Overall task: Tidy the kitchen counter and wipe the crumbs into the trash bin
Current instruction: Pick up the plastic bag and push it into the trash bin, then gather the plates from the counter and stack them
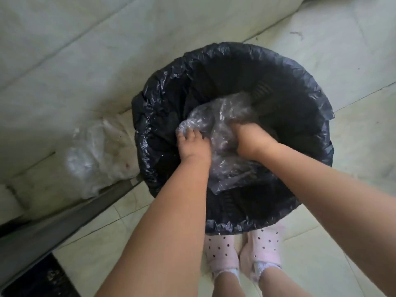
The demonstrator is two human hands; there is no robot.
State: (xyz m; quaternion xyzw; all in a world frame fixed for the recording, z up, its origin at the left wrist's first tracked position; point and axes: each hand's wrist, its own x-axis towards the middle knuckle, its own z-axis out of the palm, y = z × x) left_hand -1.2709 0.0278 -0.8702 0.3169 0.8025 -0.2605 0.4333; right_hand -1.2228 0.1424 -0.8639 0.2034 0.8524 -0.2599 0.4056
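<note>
You stand over the tiled floor (353, 61), which fills the frame around the trash bin (233, 61), the landmark here: a round bin lined with a black bag turned over its rim. Left of the bin and touching its side, a crumpled clear bag (94, 155) lies on the floor against a pale wall base. Below and left of the bin runs a dark metal edge (64, 219); whether it belongs to the counter cannot be told, and the counter itself is not in view. Just below the bin's near rim, your feet in pale pink perforated slippers (221, 250) point toward it.

Inside the bin's mouth, both your arms reach down to a sheet of clear plastic wrap (216, 116) bunched in the middle. Your left hand (192, 146) pinches the wrap's left edge, fingers (185, 133) curled over it. Your right hand (250, 140) is buried in the wrap's right side, its fingers curled and apparently gripping it, though the tips are hidden.

The step in hand looks like disposal: pushing waste plastic down into the bin. No crumbs can be made out. The next move likely calls for letting go with both hands so the wrap stays below the rim, then lifting clear without dragging the black liner, and picking up the stray bag beside the bin.
</note>
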